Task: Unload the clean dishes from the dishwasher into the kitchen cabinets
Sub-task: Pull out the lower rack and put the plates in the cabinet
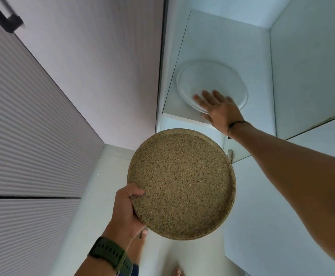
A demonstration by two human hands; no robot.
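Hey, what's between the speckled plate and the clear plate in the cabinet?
In the head view, only the white shelf edge separates speckled plate from clear plate.

Green watch [110, 255] (black cord bracelet [234, 126])

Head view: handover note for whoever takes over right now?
Left hand: grips the round speckled tan plate by its lower-left rim, held below the shelf.
Right hand: open, fingers spread over the front edge of the clear glass plate lying on the white cabinet shelf.
Done: glass plate shelved.
Left: shelve the tan plate. Dishwasher is out of view.
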